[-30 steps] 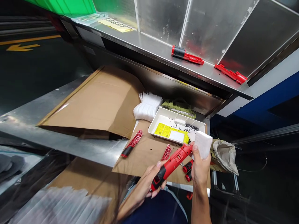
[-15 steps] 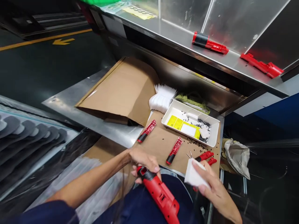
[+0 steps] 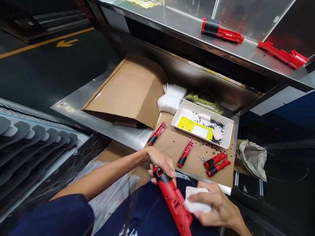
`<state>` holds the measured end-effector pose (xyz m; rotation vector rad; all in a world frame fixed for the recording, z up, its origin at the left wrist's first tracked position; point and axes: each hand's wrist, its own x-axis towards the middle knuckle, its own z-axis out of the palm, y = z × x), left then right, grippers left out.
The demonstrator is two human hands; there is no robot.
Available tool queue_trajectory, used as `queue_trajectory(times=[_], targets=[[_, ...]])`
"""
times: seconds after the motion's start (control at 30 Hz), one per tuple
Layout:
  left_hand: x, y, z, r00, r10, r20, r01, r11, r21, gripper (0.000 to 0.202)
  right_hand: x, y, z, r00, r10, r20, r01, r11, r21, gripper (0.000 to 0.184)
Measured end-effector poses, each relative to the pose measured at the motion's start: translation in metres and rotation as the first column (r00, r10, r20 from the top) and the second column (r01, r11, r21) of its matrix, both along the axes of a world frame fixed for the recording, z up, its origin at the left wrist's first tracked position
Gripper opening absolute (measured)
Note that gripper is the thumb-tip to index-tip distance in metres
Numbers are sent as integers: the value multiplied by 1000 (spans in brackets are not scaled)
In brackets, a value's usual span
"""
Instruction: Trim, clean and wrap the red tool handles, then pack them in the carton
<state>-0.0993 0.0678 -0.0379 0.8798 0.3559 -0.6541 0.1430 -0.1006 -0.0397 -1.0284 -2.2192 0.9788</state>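
My left hand is closed round the black end of a red and black plastic tool housing, which slants down across my lap. My right hand pinches a folded white wipe close beside the housing's right side; I cannot tell whether the wipe touches it. On the cardboard-covered bench lie smaller red and black housing halves, one at the left, one in the middle, and a pair at the right near metal tweezers.
A white tray holds small black parts, with more scattered in front. Behind it are stacked white wipes and a green patterned cloth. A large cardboard box lies at left. Two red housings rest on the metal shelf.
My right hand has brought the wipe down and left, from above the bench to beside the housing. The pair of housing halves is now uncovered. The view has shifted slightly.
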Motion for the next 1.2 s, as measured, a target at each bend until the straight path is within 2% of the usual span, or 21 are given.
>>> queue_trajectory(times=[0.1,0.2,0.3,0.43,0.53,0.6,0.7,0.77,0.87,0.97,1.07,1.2], targets=[[4,0,3,1000,-5,9,5,1000,-8,20,7,-2,5,999,-33,-44,36,996,78,26],[13,-1,2,999,-33,5,33,999,-33,22,2,12,14,997,-70,-38,74,988,136,26],[19,-1,0,999,-51,-3,51,997,-53,23,-6,22,21,1000,-20,-9,21,989,150,30],[19,0,-3,998,-64,-12,63,995,-84,27,-3,7,22,996,39,79,-47,993,107,23],[19,0,-3,996,35,-84,-45,991,-128,40,0,-3,21,988,3,152,-21,993,118,18],[21,0,-2,989,75,-124,-93,985,-143,43,-6,0,22,987,-44,156,12,980,197,18],[23,0,-1,998,-33,-60,25,992,-120,31,-14,4,25,987,-49,151,4,959,284,19],[23,0,-1,995,-97,-2,96,991,-95,27,-14,1,28,982,-13,186,-34,968,249,16],[21,0,-2,994,-105,22,107,990,-91,28,-8,-7,30,971,-5,240,-42,981,190,13],[20,-2,-5,997,-17,-77,7,992,-127,25,-7,-7,30,975,-1,222,-46,977,207,16],[18,-3,-8,979,86,-186,-113,983,-142,35,-9,-7,31,971,5,239,-47,984,171,19],[13,-3,-10,958,174,-228,-206,971,-123,45,-7,-12,30,973,-24,229,-10,989,146,16]])
